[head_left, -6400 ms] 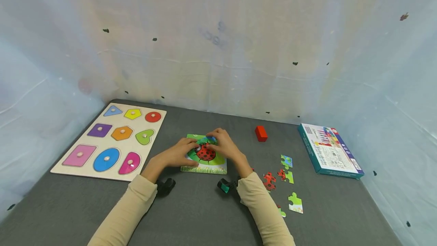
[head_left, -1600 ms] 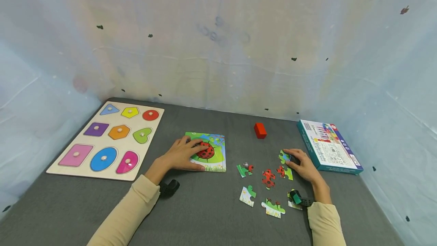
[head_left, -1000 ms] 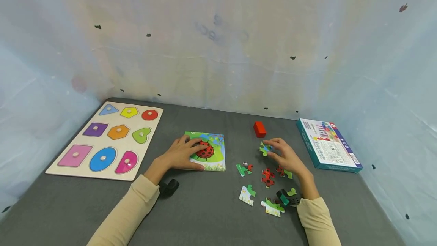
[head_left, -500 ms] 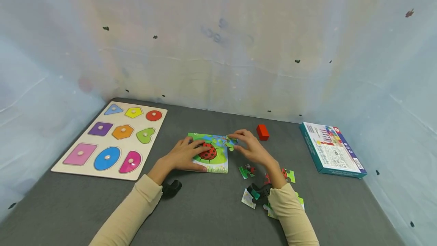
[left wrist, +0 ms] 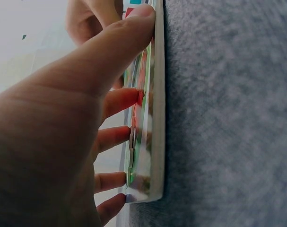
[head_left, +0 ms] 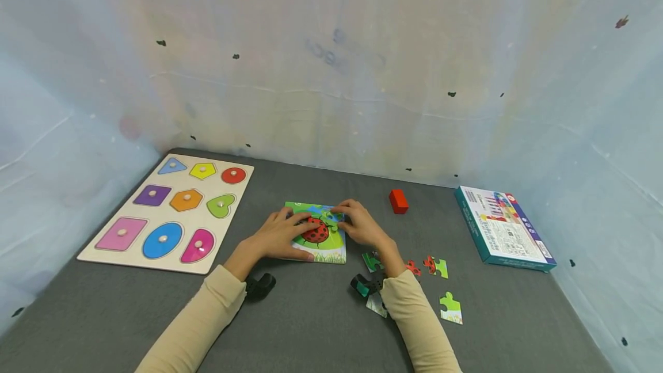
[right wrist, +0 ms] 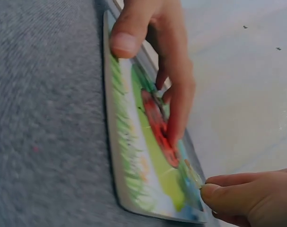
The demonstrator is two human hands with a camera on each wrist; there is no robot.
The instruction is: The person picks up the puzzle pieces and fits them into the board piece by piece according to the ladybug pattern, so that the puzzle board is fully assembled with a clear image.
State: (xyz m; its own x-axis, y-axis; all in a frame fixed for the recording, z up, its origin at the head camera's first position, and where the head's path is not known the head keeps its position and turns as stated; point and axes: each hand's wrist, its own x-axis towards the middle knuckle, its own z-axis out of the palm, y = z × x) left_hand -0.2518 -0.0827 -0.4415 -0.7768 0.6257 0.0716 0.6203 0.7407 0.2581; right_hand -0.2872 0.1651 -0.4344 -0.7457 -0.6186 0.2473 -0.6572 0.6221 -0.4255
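The left hand lies spread over the ladybird board, its fingers apart and fairly straight, grasping nothing; the fingertips rest about the red ladybird picture, and the thumb presses down by the board's near edge. The right hand reaches in over the board's far right corner and pinches a small puzzle piece between thumb and fingers; whether that piece touches the board's face cannot be told. The board lies flat on a dark grey tabletop. Loose pieces lie to the right of the board and nearer the person: a dark green one, a red one partly hidden by the right arm, a red and green one, a green and white one, and a pale one beneath the right wrist's black camera. To the board's left, well apart, lies a large wooden shape board with nine coloured, knobbed shapes set in it. Beyond the board and to its right stands a red block; farther right a teal-edged box lies flat. Beyond the board, past the tabletop, hangs a pale, creased sheet with scattered dark marks, and similar sheeting flanks both sides.
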